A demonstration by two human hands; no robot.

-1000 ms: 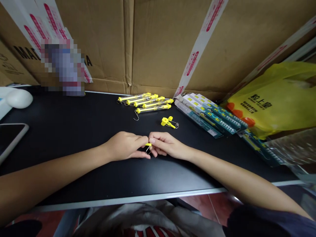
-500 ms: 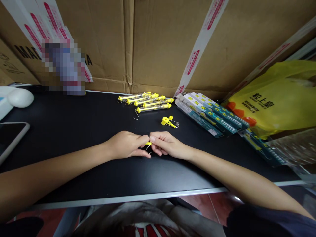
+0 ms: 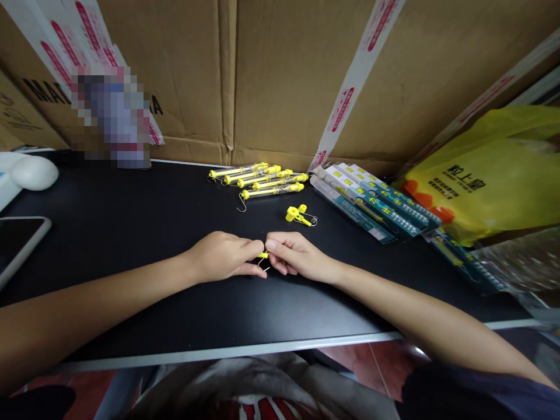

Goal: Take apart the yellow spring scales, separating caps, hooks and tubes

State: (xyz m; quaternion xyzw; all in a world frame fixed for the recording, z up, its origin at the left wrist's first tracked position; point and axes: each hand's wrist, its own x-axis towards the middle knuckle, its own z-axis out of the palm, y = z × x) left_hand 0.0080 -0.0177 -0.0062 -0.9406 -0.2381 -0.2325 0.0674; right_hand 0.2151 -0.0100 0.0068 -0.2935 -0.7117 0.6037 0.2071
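My left hand [image 3: 230, 255] is closed, with a small yellow plastic piece [image 3: 262, 255] between its fingers. From that piece a thin bent metal hook [image 3: 263, 264] sticks out below. My right hand [image 3: 294, 255] pinches thumb against forefinger at the hook's wire; its fingertips meet those of the left, and what lies under them is partly hidden. Just behind the hands are loose yellow parts with wire and a spring [image 3: 301, 215]. Farther back lie several clear tubular spring scales [image 3: 273, 191] with yellow ends and hooks.
Flat teal-and-white boxes [image 3: 371, 201] are stacked at the right, beside a yellow plastic bag [image 3: 494, 169] and clear plastic packaging [image 3: 520, 259]. A large taped carton [image 3: 280, 76] stands along the back. At the left are a phone [image 3: 20, 248] and a white rounded object [image 3: 34, 172].
Both hands stay together in nearly the same place. The yellow piece and its hook have tilted very slightly between the fingers.
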